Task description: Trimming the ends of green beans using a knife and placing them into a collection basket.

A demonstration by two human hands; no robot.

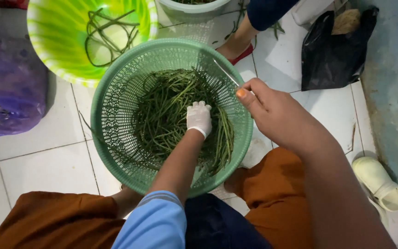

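– How many containers around you?
– Three: a green basket (116,124) of long beans (166,115), a lime basin (61,41) at eleven o'clock with a few strands, a pale tub (194,9) at twelve
– And your hands?
– My gloved left hand (199,117) is curled down into the beans; my bare right hand (272,110), at three o'clock, pinches a thin knife (226,73)

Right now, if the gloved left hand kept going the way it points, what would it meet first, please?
The left hand points down into the green beans in the basket; it looks already on them, though depth is unclear.
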